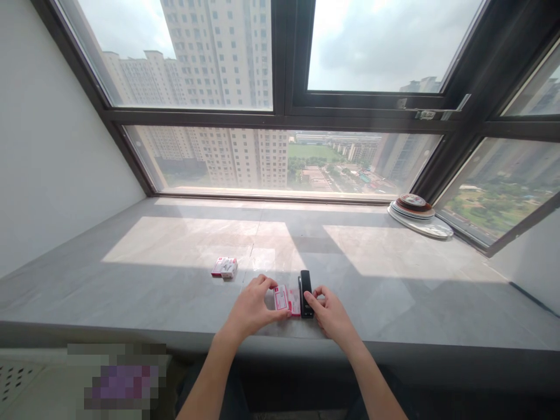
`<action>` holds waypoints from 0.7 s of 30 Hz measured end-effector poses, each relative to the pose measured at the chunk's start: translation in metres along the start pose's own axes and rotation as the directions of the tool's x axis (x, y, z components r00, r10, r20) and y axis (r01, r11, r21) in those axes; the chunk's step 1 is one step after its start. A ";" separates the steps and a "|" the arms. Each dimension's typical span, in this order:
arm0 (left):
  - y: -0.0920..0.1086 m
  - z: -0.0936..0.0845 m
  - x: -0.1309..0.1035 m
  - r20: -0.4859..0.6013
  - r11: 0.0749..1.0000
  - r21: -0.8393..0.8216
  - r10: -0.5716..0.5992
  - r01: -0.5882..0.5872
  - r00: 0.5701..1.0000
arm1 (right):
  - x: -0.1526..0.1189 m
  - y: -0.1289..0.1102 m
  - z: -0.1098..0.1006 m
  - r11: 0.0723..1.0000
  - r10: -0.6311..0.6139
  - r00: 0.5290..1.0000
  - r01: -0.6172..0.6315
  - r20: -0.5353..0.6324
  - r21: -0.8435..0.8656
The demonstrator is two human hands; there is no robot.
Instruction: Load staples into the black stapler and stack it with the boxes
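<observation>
On the grey sill near its front edge, my left hand (256, 303) grips a small pink-and-white box (280, 298) between thumb and fingers. Right beside it lies another pink-and-white box (294, 302), partly behind the first. A black stapler (307, 294) stands lengthwise against the right side of these boxes. My right hand (327, 309) holds the stapler, with the thumb on its top and the fingers curled at its right side. Farther left and back, a small white box (228, 268) sits against a red-and-white box (217, 266).
A stack of plates (411, 210) stands at the back right of the grey sill (175, 291), by the window frame. Dark-framed windows rise behind the sill. White walls close both sides. Below the front edge at the left is a pale surface with a blurred purple patch.
</observation>
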State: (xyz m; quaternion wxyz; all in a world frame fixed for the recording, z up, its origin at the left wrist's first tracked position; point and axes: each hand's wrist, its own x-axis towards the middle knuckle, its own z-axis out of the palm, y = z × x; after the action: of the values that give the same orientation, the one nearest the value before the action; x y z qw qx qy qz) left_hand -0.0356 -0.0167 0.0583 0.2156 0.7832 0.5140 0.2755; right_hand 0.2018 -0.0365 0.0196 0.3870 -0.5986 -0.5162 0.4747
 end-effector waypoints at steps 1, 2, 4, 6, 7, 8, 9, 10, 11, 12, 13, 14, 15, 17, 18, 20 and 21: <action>0.005 0.007 0.005 0.009 0.999 -0.009 0.050 -0.050 0.999 | 0.001 0.002 0.000 1.000 -0.001 1.000 0.001 0.002 0.006; 0.010 0.013 0.009 0.025 0.995 -0.019 0.095 -0.094 0.995 | 0.002 0.004 0.001 1.000 -0.004 1.000 0.004 0.007 0.014; 0.014 0.024 0.015 0.063 0.987 -0.042 0.160 -0.157 0.985 | 0.004 0.007 0.001 0.999 -0.007 1.000 0.006 0.026 0.039; 0.014 0.033 0.018 0.081 0.983 -0.050 0.182 -0.179 0.980 | 0.005 0.007 0.000 0.998 0.001 0.998 -0.005 0.062 0.068; 0.014 0.037 0.018 0.078 0.983 -0.046 0.180 -0.176 0.981 | 0.005 0.006 0.000 0.997 0.006 0.997 -0.013 0.082 0.082; 0.014 0.040 0.018 0.072 0.985 -0.038 0.173 -0.170 0.982 | 0.005 0.005 -0.001 0.995 0.013 0.995 -0.023 0.101 0.095; 0.015 0.043 0.016 0.067 0.986 -0.032 0.167 -0.165 0.984 | 0.004 0.004 -0.001 0.994 0.021 0.993 -0.033 0.118 0.106; 0.016 0.044 0.015 0.064 0.986 -0.030 0.167 -0.166 0.984 | 0.004 0.003 -0.002 0.992 0.029 0.991 -0.045 0.133 0.115; 0.017 0.043 0.014 0.062 0.984 -0.034 0.174 -0.172 0.983 | 0.003 0.002 -0.002 0.991 0.037 0.989 -0.055 0.143 0.123; 0.016 0.040 0.013 0.056 0.982 -0.042 0.184 -0.182 0.981 | 0.003 0.001 -0.003 0.989 0.043 0.988 -0.063 0.149 0.130; 0.014 0.034 0.012 0.037 0.981 -0.048 0.191 -0.189 0.981 | 0.002 0.001 -0.003 0.988 0.047 0.988 -0.068 0.149 0.136; 0.009 0.024 0.013 -0.003 0.982 -0.045 0.186 -0.186 0.983 | 0.002 0.000 -0.002 0.988 0.047 0.989 -0.067 0.142 0.141; 0.000 0.011 0.015 -0.063 0.985 -0.032 0.166 -0.168 0.984 | 0.002 0.001 -0.002 0.988 0.045 0.990 -0.064 0.134 0.143; -0.028 -0.021 0.021 -0.226 0.997 0.019 0.071 -0.068 0.972 | 0.002 0.002 -0.002 0.989 0.042 0.992 -0.059 0.119 0.138; -0.046 -0.038 0.025 -0.292 0.999 0.043 0.012 0.001 0.956 | 0.002 0.002 -0.002 0.990 0.042 0.993 -0.057 0.114 0.132; -0.085 -0.069 0.033 -0.325 0.987 0.070 -0.118 0.148 0.938 | 0.001 0.003 -0.002 0.992 0.037 0.994 -0.049 0.107 0.120; -0.103 -0.081 0.036 -0.288 0.974 0.091 -0.176 0.210 0.941 | 0.001 0.003 -0.002 0.992 0.032 0.994 -0.045 0.105 0.119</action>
State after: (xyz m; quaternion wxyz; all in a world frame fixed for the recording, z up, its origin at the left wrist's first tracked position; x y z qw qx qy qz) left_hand -0.1479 0.0600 0.0632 0.1194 0.6942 0.6291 0.3289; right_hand 0.2044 -0.0359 0.0170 0.3863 -0.5585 -0.4940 0.5429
